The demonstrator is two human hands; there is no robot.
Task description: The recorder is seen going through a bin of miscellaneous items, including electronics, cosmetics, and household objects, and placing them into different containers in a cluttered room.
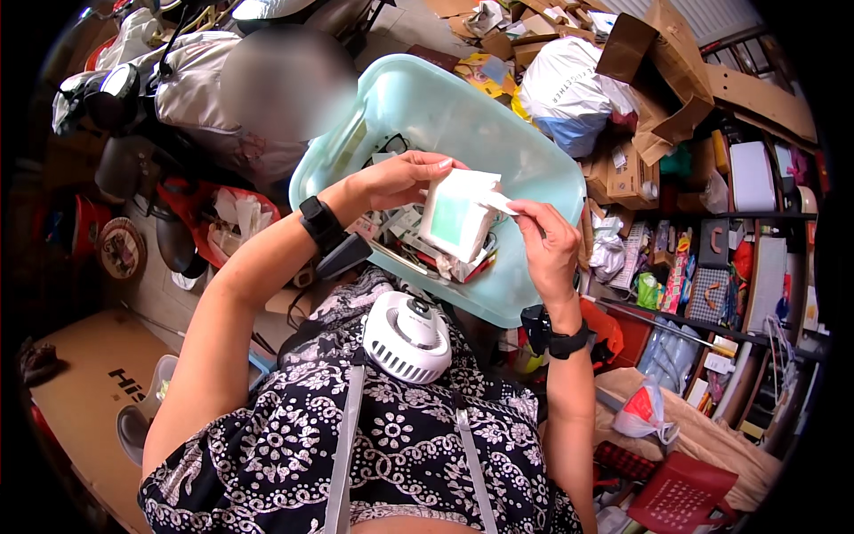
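Over a pale turquoise plastic tub (467, 127), my left hand (407, 179) grips the upper left edge of a small white packet (457, 217) with a green panel on its face. My right hand (550, 237) pinches a white flap (495, 200) at the packet's upper right between thumb and fingers. What is inside the packet cannot be made out. Beneath it, mixed small items (407, 223) lie in the bottom of the tub, partly covered by the packet and my left hand.
A white fan (408, 337) hangs at my chest. A scooter (193, 87) stands to the left, near a red basket (220, 230). Torn cardboard boxes (667, 80) and a stuffed white plastic bag (567, 87) are piled beyond the tub. Crowded shelves (707, 220) line the right.
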